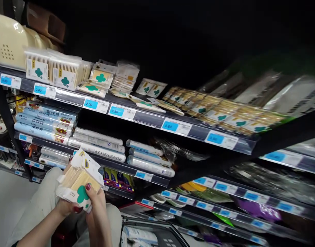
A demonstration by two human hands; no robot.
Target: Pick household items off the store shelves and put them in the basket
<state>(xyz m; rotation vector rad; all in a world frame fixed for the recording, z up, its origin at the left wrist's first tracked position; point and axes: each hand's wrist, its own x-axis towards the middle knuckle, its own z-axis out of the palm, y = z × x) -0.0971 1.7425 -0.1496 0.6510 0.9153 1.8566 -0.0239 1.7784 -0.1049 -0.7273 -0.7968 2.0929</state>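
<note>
Both hands closed on a small stack of packs [94, 187], pale sticks with a green clover mark, held low in front of the shelving, above the knees. Left hand [66, 207] grips the lower left corner; right hand [97, 203] pins the front, thumb beside the clover. Fingers behind the stack mostly hidden; small print under the clover too fine to read.

Top shelf tags, left to right: first one unclear, then 2.00 [44, 90], 2.00 again, 3.50 [121, 111], 3.80 [176, 127]; the last is smeared. Similar clover packs [62, 73] stand above them.

Below, blue rolls [44, 118] read "xinlan", "100" and 保鲜袋. A lower roll [52, 162] shows "120". Purple package [260, 210] at right: white lettering blurred past reading. Dark basket [172, 231] cut off by the bottom edge; cream container [8, 37] cut off at left.
</note>
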